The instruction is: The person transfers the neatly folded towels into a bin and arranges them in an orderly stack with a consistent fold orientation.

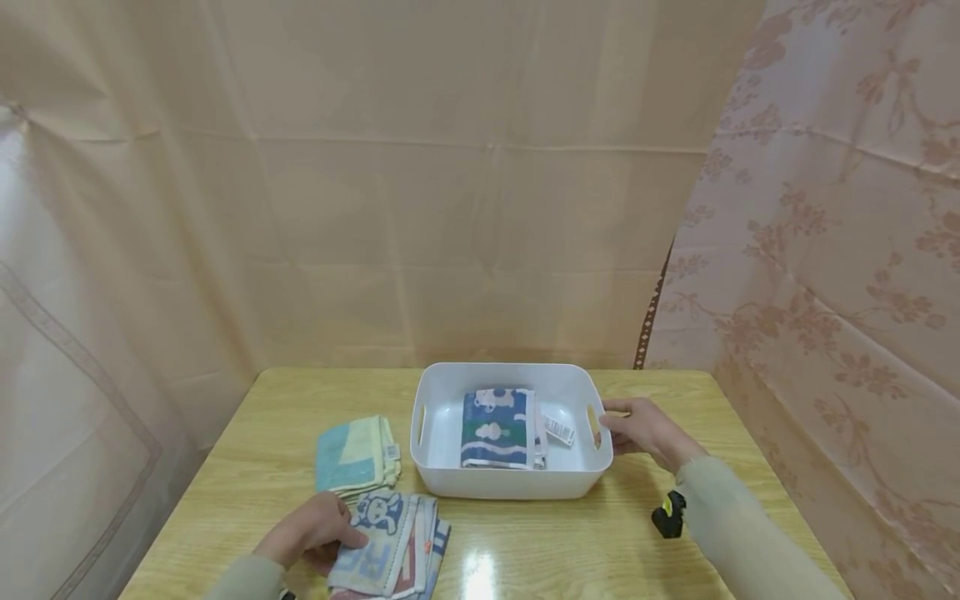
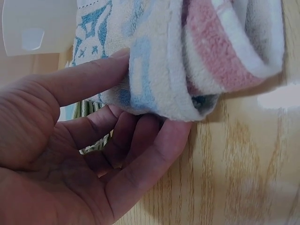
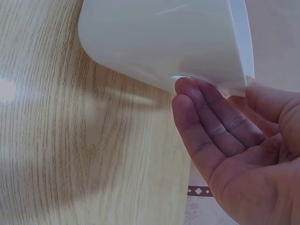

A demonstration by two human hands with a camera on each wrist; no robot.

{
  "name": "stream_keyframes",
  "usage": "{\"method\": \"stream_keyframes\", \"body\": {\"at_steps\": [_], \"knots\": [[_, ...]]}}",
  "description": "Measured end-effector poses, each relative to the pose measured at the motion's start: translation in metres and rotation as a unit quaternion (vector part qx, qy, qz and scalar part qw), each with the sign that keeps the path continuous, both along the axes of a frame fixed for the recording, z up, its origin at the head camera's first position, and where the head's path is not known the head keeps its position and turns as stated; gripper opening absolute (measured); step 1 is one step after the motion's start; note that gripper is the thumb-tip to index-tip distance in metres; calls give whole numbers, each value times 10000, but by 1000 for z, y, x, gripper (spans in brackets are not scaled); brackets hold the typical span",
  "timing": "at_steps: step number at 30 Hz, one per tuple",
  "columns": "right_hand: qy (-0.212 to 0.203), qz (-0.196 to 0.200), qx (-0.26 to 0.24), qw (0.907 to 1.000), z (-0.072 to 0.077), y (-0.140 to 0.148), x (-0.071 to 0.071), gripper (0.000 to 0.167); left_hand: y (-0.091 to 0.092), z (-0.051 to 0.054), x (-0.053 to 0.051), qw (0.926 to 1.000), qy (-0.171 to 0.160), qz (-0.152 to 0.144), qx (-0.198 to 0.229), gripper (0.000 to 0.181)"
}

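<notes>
Left hand [image 1: 318,527] pinching bear towel [image 1: 392,542] at its left edge: thumb on top, fingers curled under, gap narrow, about cloth thickness. Can't tell how many layers it has. Towel is near front of table [image 1: 555,542], left of the bin [image 1: 510,485], pink-and-white cloth [image 2: 211,42] layered under it. Should be light, soft, floppy, grippy, unbreakable; take it by a folded edge, all layers pinched, or folds may slip. Right hand [image 1: 637,427] holds bin at right handle slot, thumb at rim. Bin looks smooth, light, fairly stiff. Blue towel [image 1: 493,429] inside, tag [image 1: 558,430] beside it. Teal towel [image 1: 351,457] just behind bear towel.
</notes>
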State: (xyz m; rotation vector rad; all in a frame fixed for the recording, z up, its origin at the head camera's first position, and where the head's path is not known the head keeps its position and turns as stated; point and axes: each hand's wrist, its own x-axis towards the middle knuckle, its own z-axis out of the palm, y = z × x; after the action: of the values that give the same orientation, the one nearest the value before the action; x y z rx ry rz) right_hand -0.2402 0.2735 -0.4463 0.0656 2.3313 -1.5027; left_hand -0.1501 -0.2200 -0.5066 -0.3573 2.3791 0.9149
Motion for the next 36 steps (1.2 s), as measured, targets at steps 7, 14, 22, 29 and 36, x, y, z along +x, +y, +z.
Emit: {"method": "stream_keyframes", "body": {"at_steps": [7, 14, 22, 29, 36], "knots": [[24, -23, 32, 10000, -1, -1, 2, 49, 1, -1, 2, 9999, -74, -62, 102, 27], [55, 4, -6, 10000, 0, 0, 4, 47, 3, -6, 2, 9997, 20, -116, 235, 27], [39, -8, -7, 10000, 0, -1, 5, 48, 0, -15, 0, 9997, 169, -89, 139, 76], [39, -35, 142, 9999, 2, -2, 5, 49, -1, -18, 7, 9979, 506, -169, 369, 63], [38, -17, 176, 9998, 5, -3, 4, 48, 0, -16, 12, 9945, 801, -271, 610, 36]]}}
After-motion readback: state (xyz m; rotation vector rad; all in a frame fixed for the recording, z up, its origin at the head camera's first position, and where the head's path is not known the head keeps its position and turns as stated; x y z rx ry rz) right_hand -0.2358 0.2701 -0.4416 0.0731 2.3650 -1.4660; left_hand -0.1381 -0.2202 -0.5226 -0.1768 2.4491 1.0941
